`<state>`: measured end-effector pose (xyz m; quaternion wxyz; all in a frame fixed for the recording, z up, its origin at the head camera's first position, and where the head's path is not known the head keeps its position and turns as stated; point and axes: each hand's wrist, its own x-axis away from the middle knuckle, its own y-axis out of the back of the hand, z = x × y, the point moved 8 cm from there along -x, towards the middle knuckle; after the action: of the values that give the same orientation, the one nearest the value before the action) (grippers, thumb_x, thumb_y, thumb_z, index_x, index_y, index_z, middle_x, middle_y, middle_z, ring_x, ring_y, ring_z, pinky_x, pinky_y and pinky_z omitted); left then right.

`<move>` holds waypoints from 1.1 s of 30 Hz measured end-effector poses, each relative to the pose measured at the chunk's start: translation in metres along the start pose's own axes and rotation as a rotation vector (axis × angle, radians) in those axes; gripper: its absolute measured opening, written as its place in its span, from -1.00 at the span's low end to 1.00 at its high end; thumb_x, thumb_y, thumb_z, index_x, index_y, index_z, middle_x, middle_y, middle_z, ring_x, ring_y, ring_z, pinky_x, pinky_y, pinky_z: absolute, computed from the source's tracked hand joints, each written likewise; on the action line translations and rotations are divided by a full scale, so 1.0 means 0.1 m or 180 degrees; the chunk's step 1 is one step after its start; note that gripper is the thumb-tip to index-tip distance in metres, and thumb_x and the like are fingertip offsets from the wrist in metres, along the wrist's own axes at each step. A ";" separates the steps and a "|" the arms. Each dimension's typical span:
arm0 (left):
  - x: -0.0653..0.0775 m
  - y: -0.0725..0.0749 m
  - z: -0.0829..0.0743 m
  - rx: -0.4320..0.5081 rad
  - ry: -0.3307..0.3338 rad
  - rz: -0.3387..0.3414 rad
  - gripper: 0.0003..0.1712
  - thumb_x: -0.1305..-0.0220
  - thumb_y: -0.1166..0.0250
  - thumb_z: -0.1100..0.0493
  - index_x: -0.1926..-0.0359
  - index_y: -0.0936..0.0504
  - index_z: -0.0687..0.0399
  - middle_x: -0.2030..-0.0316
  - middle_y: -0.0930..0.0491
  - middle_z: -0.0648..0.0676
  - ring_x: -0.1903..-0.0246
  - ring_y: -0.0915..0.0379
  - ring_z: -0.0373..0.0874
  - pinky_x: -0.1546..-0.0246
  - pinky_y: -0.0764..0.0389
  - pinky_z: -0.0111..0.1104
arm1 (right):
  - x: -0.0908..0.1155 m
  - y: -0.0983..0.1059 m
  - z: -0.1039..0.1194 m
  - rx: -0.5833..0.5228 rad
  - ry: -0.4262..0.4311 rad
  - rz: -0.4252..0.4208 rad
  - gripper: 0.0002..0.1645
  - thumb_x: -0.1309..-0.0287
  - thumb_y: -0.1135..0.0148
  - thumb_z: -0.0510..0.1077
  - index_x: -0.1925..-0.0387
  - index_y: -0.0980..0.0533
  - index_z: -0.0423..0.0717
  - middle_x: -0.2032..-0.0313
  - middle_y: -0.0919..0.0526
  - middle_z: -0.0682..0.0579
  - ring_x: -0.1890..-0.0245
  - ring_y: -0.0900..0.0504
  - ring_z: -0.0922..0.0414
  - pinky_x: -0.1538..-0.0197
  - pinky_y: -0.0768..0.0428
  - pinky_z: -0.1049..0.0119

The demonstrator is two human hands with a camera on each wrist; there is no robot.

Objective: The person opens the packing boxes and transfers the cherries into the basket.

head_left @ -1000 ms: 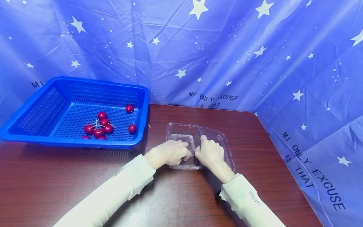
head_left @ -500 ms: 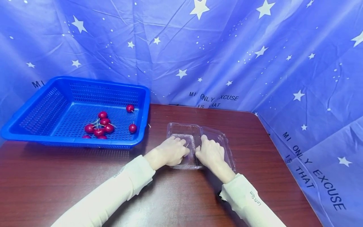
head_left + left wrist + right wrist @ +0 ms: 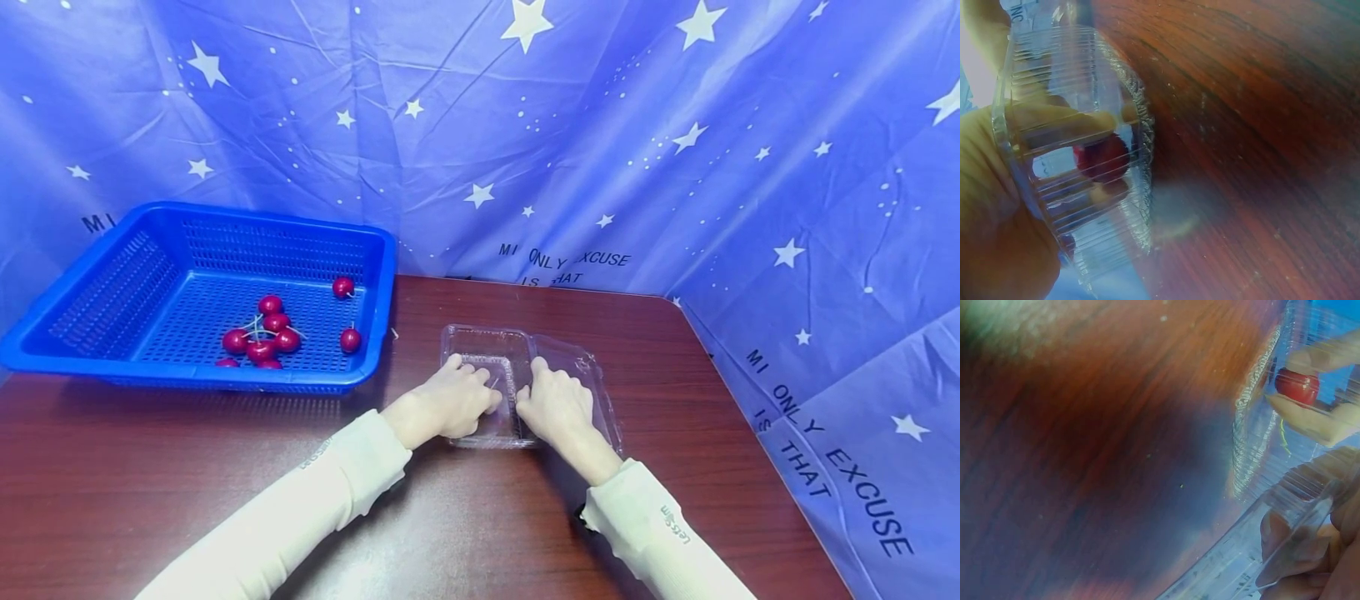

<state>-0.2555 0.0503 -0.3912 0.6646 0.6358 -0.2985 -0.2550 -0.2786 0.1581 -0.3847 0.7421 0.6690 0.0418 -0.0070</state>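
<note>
A clear plastic clamshell box [image 3: 491, 342] lies on the table, its lid [image 3: 592, 367] folded out to the right. Reaching inside the base, my left hand [image 3: 453, 400] holds a red cherry [image 3: 1104, 157] low down between thumb and finger. Both wrist views show this cherry through the ribbed plastic wall, and a green stem [image 3: 1284, 436] trails below it in the right wrist view. My right hand [image 3: 558, 408] grips the box's edge where base and lid meet, its thumb pointing away from me. In the head view the left hand hides the held cherry.
A blue plastic basket [image 3: 378, 333] stands at the left with several cherries [image 3: 261, 350] on its floor. A small pale bit [image 3: 394, 333] lies on the brown table [image 3: 480, 517] beside it. Blue star-printed cloth [image 3: 585, 167] hangs behind and to the right.
My left hand's fingers have spread a little, and its index finger has lifted toward the box's left side. A thin stem now shows beside the fingertips. The right hand keeps its place.
</note>
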 end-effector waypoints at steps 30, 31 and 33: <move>0.03 0.15 -0.03 -0.0098 -0.0198 -0.0503 -0.75 -0.04 -0.37 0.05 0.19 -0.73 -0.10 0.26 -0.63 0.04 0.24 -0.60 -0.06 0.10 -0.47 -0.15 | 0.01 0.02 0.01 -0.0046 0.0019 -0.0091 -0.75 0.04 -0.15 -0.09 0.34 -0.45 -0.19 0.48 -0.71 -0.32 0.51 -0.63 -0.27 0.55 -0.53 -0.13; 0.03 0.15 -0.03 -0.0128 -0.0196 -0.0525 -0.73 -0.04 -0.37 0.04 0.17 -0.72 -0.10 0.24 -0.63 0.04 0.23 -0.60 -0.06 0.12 -0.48 -0.16 | 0.02 0.02 0.01 -0.0051 0.0020 -0.0098 -0.76 0.04 -0.15 -0.10 0.34 -0.45 -0.19 0.48 -0.71 -0.33 0.51 -0.63 -0.27 0.55 -0.53 -0.13; 0.02 0.17 -0.02 -0.0187 -0.0184 -0.0579 -0.71 -0.04 -0.38 0.04 0.15 -0.68 -0.07 0.21 -0.65 0.06 0.21 -0.61 -0.05 0.17 -0.48 -0.17 | 0.01 0.02 0.01 -0.0057 0.0022 -0.0109 -0.75 0.05 -0.15 -0.10 0.34 -0.45 -0.18 0.48 -0.71 -0.33 0.51 -0.63 -0.27 0.55 -0.53 -0.13</move>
<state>-0.2528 0.0511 -0.3742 0.6481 0.6329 -0.2511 -0.3411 -0.2770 0.1576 -0.3825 0.7476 0.6615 0.0559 -0.0170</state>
